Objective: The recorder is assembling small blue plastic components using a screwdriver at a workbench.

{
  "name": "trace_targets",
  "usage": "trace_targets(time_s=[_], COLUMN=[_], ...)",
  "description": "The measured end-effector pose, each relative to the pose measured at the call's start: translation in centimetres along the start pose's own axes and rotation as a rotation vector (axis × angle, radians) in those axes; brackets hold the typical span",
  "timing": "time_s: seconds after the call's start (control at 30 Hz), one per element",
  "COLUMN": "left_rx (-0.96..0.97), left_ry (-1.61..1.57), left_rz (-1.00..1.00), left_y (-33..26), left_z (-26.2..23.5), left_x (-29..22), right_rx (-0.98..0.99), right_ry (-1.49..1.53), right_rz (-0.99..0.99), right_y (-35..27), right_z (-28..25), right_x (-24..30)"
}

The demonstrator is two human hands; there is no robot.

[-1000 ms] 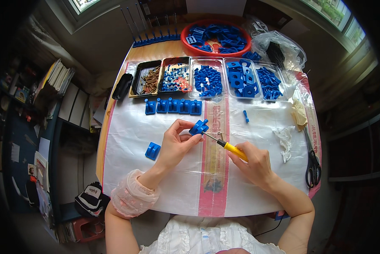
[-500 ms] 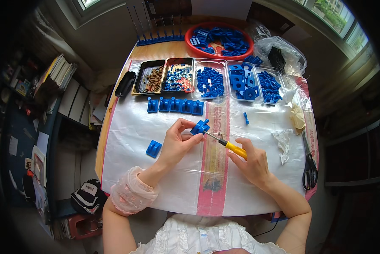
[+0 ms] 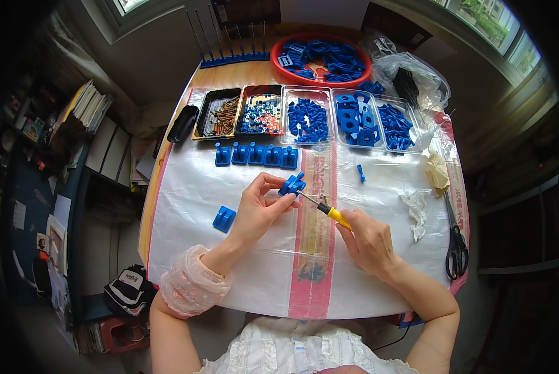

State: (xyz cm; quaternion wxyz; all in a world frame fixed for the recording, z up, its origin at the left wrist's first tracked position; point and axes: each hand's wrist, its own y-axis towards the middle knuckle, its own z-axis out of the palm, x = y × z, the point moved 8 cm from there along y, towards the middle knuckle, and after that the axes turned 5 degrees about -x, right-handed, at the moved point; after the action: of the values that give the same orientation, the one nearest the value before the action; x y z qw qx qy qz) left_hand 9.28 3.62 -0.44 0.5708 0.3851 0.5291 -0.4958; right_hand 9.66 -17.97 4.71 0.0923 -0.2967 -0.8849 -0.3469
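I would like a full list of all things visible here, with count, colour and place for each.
blue part: one, blue, held above the sheet
screwdriver: one, yellow handle, tip at the held part
finished blocks: five, blue, row below the trays
loose block: one, blue, left on the sheet
trays: five, screws and blue parts, far side of the table
red bowl: one, blue parts, far end
scissors: one, black, right edge
left hand: grip on the blue part
right hand: grip on the screwdriver
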Motion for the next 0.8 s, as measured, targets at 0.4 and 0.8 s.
trace_targets(time_s=[0.4, 0.8], left_rx=[-0.029, -0.014], left_ry=[-0.024, -0.034], left_rz=[-0.022, -0.043], left_y=[0.1, 0.0], left_z=[-0.3, -0.3], left_x=[0.0, 0.3], right_rx=[-0.052, -0.123], right_ry=[-0.027, -0.199], right_rz=[-0.003, -0.188], right_y=[1.0, 0.6], right_z=[-1.6, -2.3], right_x=[-0.6, 1.1])
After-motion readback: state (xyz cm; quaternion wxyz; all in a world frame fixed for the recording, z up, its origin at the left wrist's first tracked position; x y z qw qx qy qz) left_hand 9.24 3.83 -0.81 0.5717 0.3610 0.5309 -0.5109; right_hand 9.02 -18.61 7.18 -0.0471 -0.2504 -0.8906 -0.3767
